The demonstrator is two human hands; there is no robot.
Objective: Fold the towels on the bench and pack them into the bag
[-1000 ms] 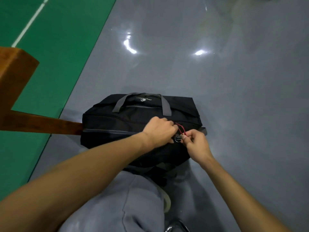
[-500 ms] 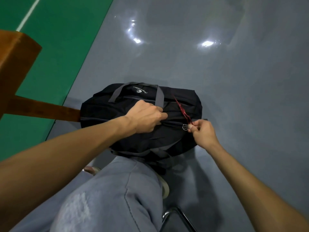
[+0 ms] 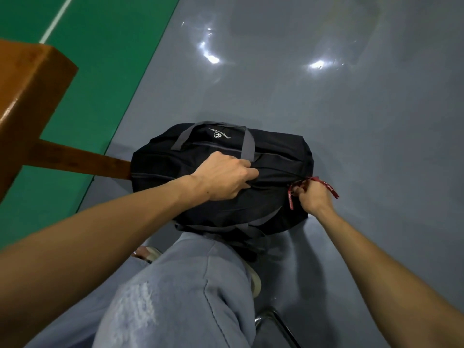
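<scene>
A black duffel bag (image 3: pixel 276 151) with grey handles lies on the grey floor in front of my knee. My left hand (image 3: pixel 223 177) grips the fabric along the bag's top, near the zip line. At the bag's right end my right hand (image 3: pixel 311 197) pinches the zip pull, and its red ribbon tag (image 3: pixel 329 189) hangs over my fingers. The zip looks closed along the top. No towels are visible.
A wooden bench (image 3: pixel 30 96) juts in from the left, its lower rail touching the bag's left end. Green court floor (image 3: pixel 105 46) lies beyond it. My knee in blue jeans (image 3: pixel 190 285) fills the bottom centre, and a metal chair leg (image 3: pixel 276 320) shows at the bottom.
My right hand has dragged the zip pull from the bag's middle to its right end. My left hand stayed gripping the top fabric. The view shifted slightly.
</scene>
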